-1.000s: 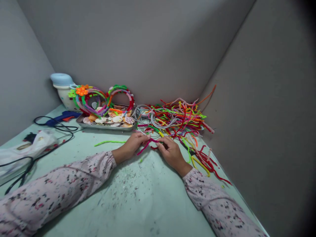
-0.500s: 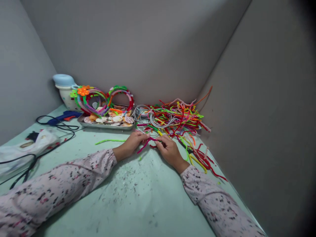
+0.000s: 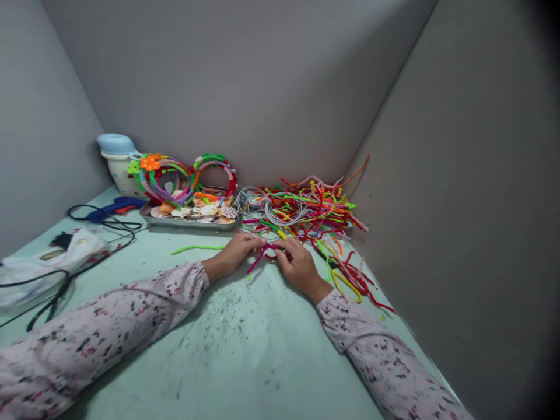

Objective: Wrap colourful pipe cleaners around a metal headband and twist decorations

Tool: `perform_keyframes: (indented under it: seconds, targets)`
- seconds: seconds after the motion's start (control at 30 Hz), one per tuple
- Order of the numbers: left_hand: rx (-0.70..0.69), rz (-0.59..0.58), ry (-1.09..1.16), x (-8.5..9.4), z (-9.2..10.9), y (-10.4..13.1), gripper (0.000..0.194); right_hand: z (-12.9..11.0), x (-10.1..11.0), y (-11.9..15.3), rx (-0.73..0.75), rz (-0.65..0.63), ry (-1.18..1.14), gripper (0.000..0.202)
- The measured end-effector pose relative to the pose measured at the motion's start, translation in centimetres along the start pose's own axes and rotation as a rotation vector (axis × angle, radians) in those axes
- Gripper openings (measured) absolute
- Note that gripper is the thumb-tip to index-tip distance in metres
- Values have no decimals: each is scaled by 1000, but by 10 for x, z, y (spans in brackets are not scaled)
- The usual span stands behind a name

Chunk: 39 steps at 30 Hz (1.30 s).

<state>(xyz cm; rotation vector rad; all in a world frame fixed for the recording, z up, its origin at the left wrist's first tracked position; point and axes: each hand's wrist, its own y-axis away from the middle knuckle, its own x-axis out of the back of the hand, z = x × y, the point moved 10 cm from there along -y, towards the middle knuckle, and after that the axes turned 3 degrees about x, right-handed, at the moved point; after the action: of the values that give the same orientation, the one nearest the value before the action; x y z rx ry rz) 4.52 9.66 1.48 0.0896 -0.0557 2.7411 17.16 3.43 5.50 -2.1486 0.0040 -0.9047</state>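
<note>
A magenta fuzzy stem [image 3: 256, 262] runs between my two hands, one end slanting down toward the table. My left hand [image 3: 237, 251] pinches it near its upper bend. Just to the right, the fingertips of my right hand [image 3: 298, 262] close on the other part of the stem. Something thin and pale is partly visible above my left fingers. Behind my hands lie grey wire rings [image 3: 286, 214] and a heap of colourful fuzzy stems [image 3: 326, 204]. A lone green stem [image 3: 196, 248] rests left of my left hand.
A metal tray [image 3: 188, 223] of shells holds wrapped, colourful hoops [image 3: 214, 160]. Further left are a white cup with a blue lid [image 3: 116, 144], a blue tool [image 3: 116, 205], black cables [image 3: 67, 277] and a white plastic bag [image 3: 32, 271]. Red and yellow stems [image 3: 359, 280] lie near the right edge.
The view has shifted slightly. The magenta stem's hanging end has moved a little, while both hands keep their hold close together.
</note>
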Motion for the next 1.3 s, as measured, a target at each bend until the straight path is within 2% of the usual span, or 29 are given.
perform_keyframes:
  seconds: [0.2, 0.6, 0.9, 1.2, 1.3]
  targets:
    - [-41, -18, -87, -5, 4, 2, 35, -6, 0, 0, 15, -17, 55, 17]
    - [-82, 14, -159, 0, 1, -1, 38, -4, -6, -3, 46, -11, 43, 16]
    - [-38, -34, -128, -4, -1, -2, 35, -1, -8, -3, 18, -35, 22, 19]
    - [44, -18, -180, 0, -5, 1, 40, -5, -8, 0, 28, -44, -4, 21]
    - [34, -30, -169, 0, -7, 1, 40, -8, -8, -1, 47, -43, -15, 21]
